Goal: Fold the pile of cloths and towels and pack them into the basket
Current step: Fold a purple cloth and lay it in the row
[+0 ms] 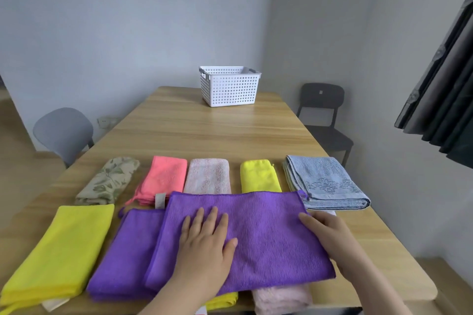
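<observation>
Left hand [204, 235] is lying flat, fingers straight, pressing down in the middle of the wide purple cloth [256, 233]. My guess is it's pinning the cloth so it doesn't slide while the next fold gets made. Right hand [325, 233] sits on that cloth's right edge with the thumb on top. I honestly can't tell if the fingers are hooked under the edge or just resting there. It looks like it's set up to flip that side over.

So the wide purple cloth is the one being worked on, spread at the near edge of the tabletop [204, 135]. Everything else, going by that cloth:
- touching its left side, partly under it: a folded purple cloth [128, 250], so 2 purple in total
- further left: a big folded yellow cloth [61, 248]
- peeking out from under its near edge: a yellow piece [222, 299] and a pale pink towel [281, 296], probably waiting their turn
- in a row just beyond it: a leaf-print cloth [107, 181], a coral cloth [163, 179], another pale pink towel [207, 176], a small yellow cloth [258, 176] and a blue towel [325, 181]

That makes 3 yellow, 2 pale pink, and 1 each of coral, leaf-print and blue.

The single white basket [229, 87] is well beyond it at the far end of the tabletop, and nothing shows above its rim. Packing doesn't seem to have started.
</observation>
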